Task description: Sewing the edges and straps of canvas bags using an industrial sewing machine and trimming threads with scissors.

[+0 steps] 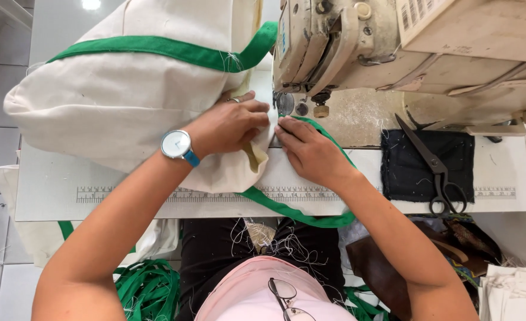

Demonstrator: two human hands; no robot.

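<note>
cream canvas bag (pixel 114 101) lies just left of the sewing machine (pixel 358 47), soft and floppy. left hand (pixel 230 126) presses it flat; right hand (pixel 310 151) pinches the green strap (pixel 286 209), best held at its edge.

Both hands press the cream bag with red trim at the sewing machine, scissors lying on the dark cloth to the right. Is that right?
Not quite: the trim is green, not red, as the head view shows. The rest holds: the left hand and right hand press the cream bag at the sewing machine, and the scissors lie on the dark cloth to the right.
</note>
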